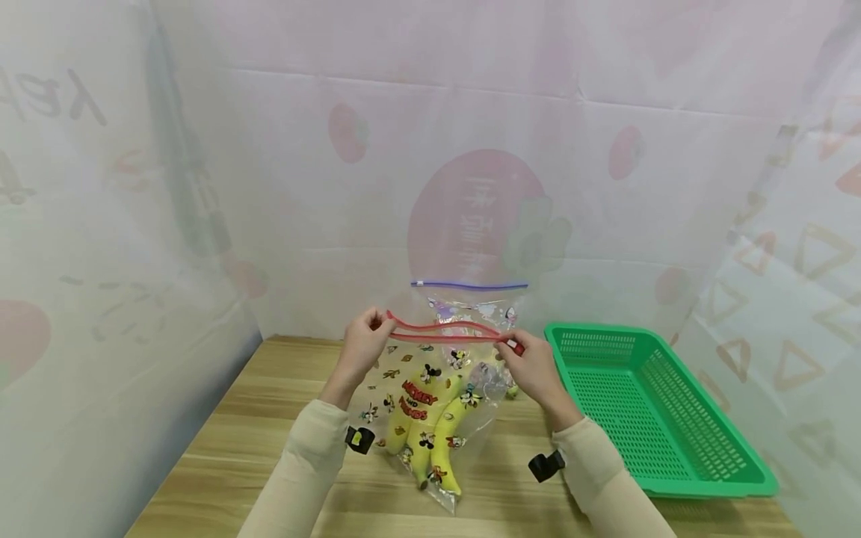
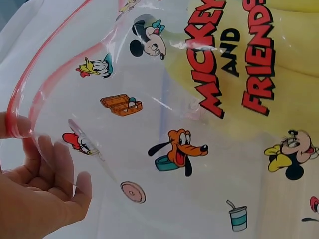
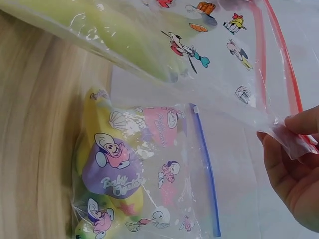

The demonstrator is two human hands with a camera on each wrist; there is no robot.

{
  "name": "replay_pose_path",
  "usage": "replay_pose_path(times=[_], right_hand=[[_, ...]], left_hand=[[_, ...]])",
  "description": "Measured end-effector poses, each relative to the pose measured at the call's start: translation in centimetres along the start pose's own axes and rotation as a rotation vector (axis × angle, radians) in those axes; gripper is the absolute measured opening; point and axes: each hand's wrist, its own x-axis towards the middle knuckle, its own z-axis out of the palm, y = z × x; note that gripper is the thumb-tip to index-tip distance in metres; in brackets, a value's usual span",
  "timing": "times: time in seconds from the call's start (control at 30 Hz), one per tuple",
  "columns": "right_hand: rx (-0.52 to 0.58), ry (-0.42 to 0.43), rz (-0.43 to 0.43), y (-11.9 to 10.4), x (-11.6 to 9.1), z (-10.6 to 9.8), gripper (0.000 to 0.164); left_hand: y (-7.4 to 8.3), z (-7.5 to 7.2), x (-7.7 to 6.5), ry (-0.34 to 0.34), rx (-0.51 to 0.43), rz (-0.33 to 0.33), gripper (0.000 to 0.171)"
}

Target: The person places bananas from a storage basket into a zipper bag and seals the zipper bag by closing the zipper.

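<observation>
A clear zip bag [image 1: 377, 388] printed with cartoon figures and edged by a red zip strip hangs between both hands, its mouth parted. Yellow bananas [image 1: 440, 441] lie inside it. My left hand [image 1: 365, 340] pinches the mouth's left corner; in the left wrist view its fingers [image 2: 60, 164] curl behind the clear film. At the right corner, beside the zip's end, my right hand [image 1: 534, 366] pinches the strip between thumb and fingers. Behind stands a second zip bag [image 3: 144, 174] with a blue strip, holding yellow and green things partly covered by its print.
A green plastic basket [image 1: 673, 478] with slotted walls sits on the right of the wooden table [image 1: 242, 441]. Printed white cloth [image 1: 303, 187] hangs behind the table and along both sides. Black camera mounts [image 1: 546, 466] are strapped to both wrists.
</observation>
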Motion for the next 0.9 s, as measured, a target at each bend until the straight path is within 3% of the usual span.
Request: replay_pose_path(times=[0.2,0.33,0.57,0.67,0.8,0.9], right_hand=[[0.084,0.008,0.036,0.6,0.7,-0.4,0.009],[0.106,0.026,0.053,1.1,0.9,-0.8,0.009],[0.208,0.054,0.109,1.2,1.2,-1.5,0.023],[0.280,0.053,0.157,1.2,1.4,-1.9,0.031],[0.325,0.068,0.224,1.1,1.8,-2.6,0.028],[0.331,0.086,0.258,0.9,1.9,-3.0,0.027]], left_hand=[[-0.2,-0.4,-0.1,0.018,0.008,-0.017,0.031],[-0.2,-0.8,-0.5,0.015,0.008,-0.028,0.024],[-0.6,-1.3,-1.4,0.011,0.053,0.041,0.016],[-0.4,-1.5,-1.8,0.025,0.054,0.047,0.023],[0.0,-1.8,-2.1,0.021,0.056,0.038,0.045],[0.4,-1.8,-2.3,0.011,0.076,0.032,0.044]])
